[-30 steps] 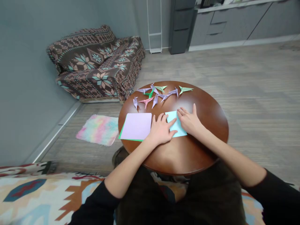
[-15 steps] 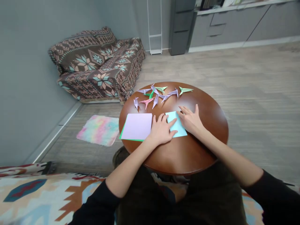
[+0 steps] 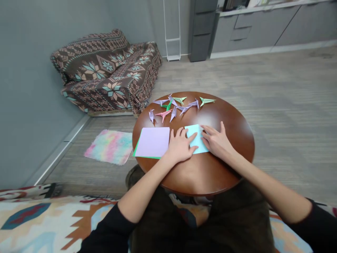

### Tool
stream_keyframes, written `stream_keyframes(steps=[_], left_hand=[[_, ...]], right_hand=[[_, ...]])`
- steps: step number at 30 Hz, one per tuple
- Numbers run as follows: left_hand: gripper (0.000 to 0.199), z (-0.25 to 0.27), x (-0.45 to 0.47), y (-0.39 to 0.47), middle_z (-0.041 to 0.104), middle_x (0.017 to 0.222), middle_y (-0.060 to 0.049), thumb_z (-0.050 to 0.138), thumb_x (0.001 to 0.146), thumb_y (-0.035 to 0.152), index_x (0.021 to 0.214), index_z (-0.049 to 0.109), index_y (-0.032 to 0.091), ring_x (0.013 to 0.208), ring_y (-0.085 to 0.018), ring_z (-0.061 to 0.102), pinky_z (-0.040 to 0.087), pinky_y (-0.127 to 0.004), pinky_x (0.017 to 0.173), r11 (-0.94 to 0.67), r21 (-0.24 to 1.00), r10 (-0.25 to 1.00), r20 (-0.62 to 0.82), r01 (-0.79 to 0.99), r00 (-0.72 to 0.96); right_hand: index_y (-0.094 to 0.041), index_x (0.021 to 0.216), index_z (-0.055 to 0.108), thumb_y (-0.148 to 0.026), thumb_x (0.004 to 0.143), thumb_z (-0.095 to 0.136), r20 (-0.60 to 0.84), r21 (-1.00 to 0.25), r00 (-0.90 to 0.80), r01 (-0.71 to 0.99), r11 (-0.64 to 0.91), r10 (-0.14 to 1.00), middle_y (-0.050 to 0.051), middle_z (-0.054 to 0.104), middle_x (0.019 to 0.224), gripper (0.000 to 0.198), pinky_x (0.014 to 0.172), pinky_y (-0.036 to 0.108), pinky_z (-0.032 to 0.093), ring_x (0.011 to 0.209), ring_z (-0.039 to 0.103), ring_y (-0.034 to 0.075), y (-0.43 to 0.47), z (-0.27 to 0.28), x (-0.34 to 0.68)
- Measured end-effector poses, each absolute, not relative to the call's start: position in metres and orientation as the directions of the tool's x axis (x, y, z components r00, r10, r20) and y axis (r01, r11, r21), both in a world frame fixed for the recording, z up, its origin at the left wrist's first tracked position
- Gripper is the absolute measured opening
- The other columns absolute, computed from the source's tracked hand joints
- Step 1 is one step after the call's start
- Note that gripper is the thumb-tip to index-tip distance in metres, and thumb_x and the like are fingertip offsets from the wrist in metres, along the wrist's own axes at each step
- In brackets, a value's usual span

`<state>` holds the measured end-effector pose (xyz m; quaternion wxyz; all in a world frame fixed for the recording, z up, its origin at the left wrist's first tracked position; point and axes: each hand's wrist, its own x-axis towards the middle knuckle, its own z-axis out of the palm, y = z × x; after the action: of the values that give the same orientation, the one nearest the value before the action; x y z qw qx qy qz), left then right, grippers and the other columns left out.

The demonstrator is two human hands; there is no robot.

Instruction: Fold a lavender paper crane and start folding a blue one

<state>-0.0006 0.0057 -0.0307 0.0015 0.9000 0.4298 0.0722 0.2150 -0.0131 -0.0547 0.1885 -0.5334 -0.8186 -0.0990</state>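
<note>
A light blue sheet of origami paper [image 3: 196,140], apparently folded, lies flat on the round brown table [image 3: 189,175]. My left hand [image 3: 181,144] rests with fingers spread on its left part, thumb and index finger pressing the paper. At the right edge of the sheet is my right hand [image 3: 214,138], fingers stretched and its fingertips touching the paper. To the left of my left hand lies a stack of square paper, a lilac sheet [image 3: 154,142] on top and a green sheet [image 3: 136,151] showing beneath.
Several folded paper cranes lie toward the table's far side, among them a pink one [image 3: 163,114], a dark green one [image 3: 168,105] and a pale green one [image 3: 206,101]. A patterned sofa [image 3: 110,77] and a fluffy multicoloured mat [image 3: 109,146] are off to the left.
My right hand has slid a little toward me along the right edge of the blue paper. My left hand stays in place on the sheet. The view has shifted slightly.
</note>
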Motion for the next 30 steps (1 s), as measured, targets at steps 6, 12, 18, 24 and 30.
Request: stream_keyframes(steps=[6, 12, 18, 24, 30], left_hand=[[0.063, -0.031, -0.001, 0.005, 0.050, 0.159, -0.016, 0.053, 0.100, 0.059, 0.159, 0.048, 0.035, 0.151, -0.037, 0.039, 0.029, -0.067, 0.121, -0.630, 0.066, 0.774, 0.133, 0.774, 0.619], [0.063, -0.034, 0.000, 0.006, 0.049, 0.160, -0.015, 0.054, 0.100, 0.060, 0.158, 0.048, 0.036, 0.152, -0.037, 0.038, 0.028, -0.067, 0.123, -0.624, 0.073, 0.779, 0.133, 0.778, 0.612], [0.063, -0.035, -0.001, 0.006, 0.049, 0.160, -0.017, 0.054, 0.100, 0.059, 0.158, 0.049, 0.035, 0.152, -0.038, 0.038, 0.029, -0.069, 0.122, -0.628, 0.078, 0.776, 0.138, 0.775, 0.615], [0.063, -0.033, -0.001, 0.005, 0.048, 0.160, -0.016, 0.052, 0.100, 0.059, 0.159, 0.047, 0.035, 0.152, -0.037, 0.038, 0.028, -0.068, 0.123, -0.623, 0.070, 0.780, 0.122, 0.779, 0.613], [0.063, -0.034, -0.001, 0.005, 0.049, 0.161, -0.016, 0.053, 0.100, 0.059, 0.159, 0.047, 0.036, 0.153, -0.038, 0.037, 0.029, -0.069, 0.122, -0.628, 0.064, 0.776, 0.127, 0.775, 0.618]], right_hand=[[-0.016, 0.110, 0.076, -0.022, 0.108, 0.045, 0.431, -0.036, -0.373, 0.903, 0.428, 0.822, 0.019, 0.071, 0.141, 0.032, 0.122, 0.075, 0.015, 0.125, 0.069, 0.032, -0.050, -0.055, 0.216], [-0.015, 0.113, 0.076, -0.021, 0.108, 0.049, 0.485, -0.035, -0.362, 0.902, 0.431, 0.796, 0.015, 0.077, 0.130, 0.029, 0.126, 0.068, 0.017, 0.117, 0.073, 0.029, -0.091, -0.055, 0.215], [-0.018, 0.101, 0.079, -0.023, 0.107, 0.053, 0.463, -0.066, -0.351, 0.902, 0.427, 0.814, 0.011, 0.081, 0.122, 0.027, 0.126, 0.066, 0.017, 0.111, 0.074, 0.029, -0.112, -0.040, 0.217], [-0.014, 0.125, 0.071, -0.023, 0.109, 0.046, 0.406, -0.091, -0.355, 0.901, 0.424, 0.842, 0.014, 0.079, 0.126, 0.031, 0.125, 0.072, 0.006, 0.123, 0.069, 0.031, -0.083, -0.042, 0.211], [-0.013, 0.119, 0.069, -0.019, 0.109, 0.038, 0.348, -0.067, -0.332, 0.924, 0.376, 0.877, 0.019, 0.075, 0.130, 0.033, 0.122, 0.074, 0.007, 0.120, 0.067, 0.032, -0.045, -0.048, 0.201]])
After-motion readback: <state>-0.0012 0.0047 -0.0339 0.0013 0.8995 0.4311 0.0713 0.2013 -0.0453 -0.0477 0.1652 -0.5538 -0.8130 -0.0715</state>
